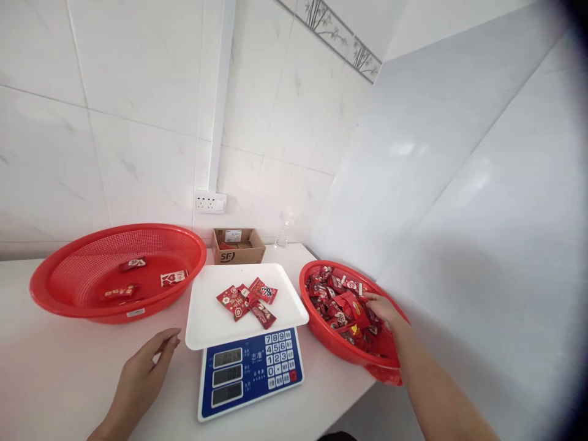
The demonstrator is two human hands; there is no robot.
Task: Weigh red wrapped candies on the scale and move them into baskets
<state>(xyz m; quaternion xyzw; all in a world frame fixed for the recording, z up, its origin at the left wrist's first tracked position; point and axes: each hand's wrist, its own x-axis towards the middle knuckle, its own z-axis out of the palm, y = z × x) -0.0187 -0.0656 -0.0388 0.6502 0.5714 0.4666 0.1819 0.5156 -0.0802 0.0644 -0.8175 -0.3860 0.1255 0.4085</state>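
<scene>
The right hand (384,308) is in a red basket (321,331), its fingers partly extended among wrapped packets (351,306) just beneath; whether it grips one, I cannot tell. The left hand (146,370), half-curled with nothing visible in it, is just left of the scale (250,401), whose white tray (206,324) holds more packets ahead and to its right.

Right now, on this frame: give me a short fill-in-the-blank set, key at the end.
1. Inside the fuller basket is the person's ____ hand.
2. The scale has a keypad panel coloured ____.
3. Packets lie on a tray coloured ____.
4. The cardboard box bears the large letters ____.

Missing words: right; blue; white; SF.
</scene>
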